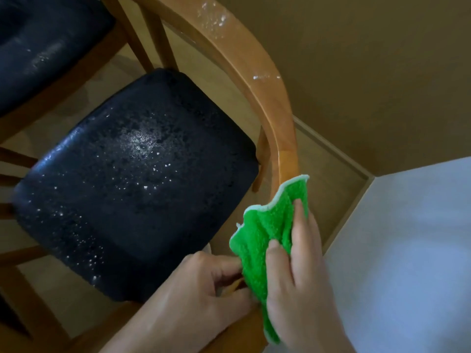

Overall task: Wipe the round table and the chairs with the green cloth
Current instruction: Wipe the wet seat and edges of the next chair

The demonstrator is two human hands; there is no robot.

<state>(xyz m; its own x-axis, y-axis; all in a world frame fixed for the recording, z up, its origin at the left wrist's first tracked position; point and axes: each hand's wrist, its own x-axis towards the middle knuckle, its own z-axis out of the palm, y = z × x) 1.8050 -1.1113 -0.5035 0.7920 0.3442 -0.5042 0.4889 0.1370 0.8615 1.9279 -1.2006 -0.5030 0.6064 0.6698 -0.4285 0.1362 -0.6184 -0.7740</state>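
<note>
Right hand [303, 273] lies over the fluffy green microfibre cloth with a pale edge [265, 230], fingers [298, 212] fairly straight, pressing the cloth against the curved wooden backrest rail of the near chair [257, 72]. Cloth is draped over the lower end of that rail, wrapped round it, bottom corner hanging below the hand.

Left hand [204, 289] just beside, fingers curled, pinching the left edge of the cloth at the rail; a bit of wood shows between the fingers. Cannot tell whether it also grips the rail itself.

Past the hands: the near chair's black padded square seat [132, 189], tilted in view, speckled with white flecks and a shiny wet-looking patch near its middle. Wooden frame under and around it.

Further up the rail: white residue in two spots, a small smear mid-rail [265, 77] and a bigger blotchy patch near the top [211, 19]. Both well apart from the cloth.

Top left: second chair, black seat [38, 47] with a faint whitish sheen, wooden legs between the two seats.

Right side: tan wall [369, 72], pale skirting strip along its base, white-blue surface in the lower right corner [407, 250], blurred, cannot tell what it is.
</note>
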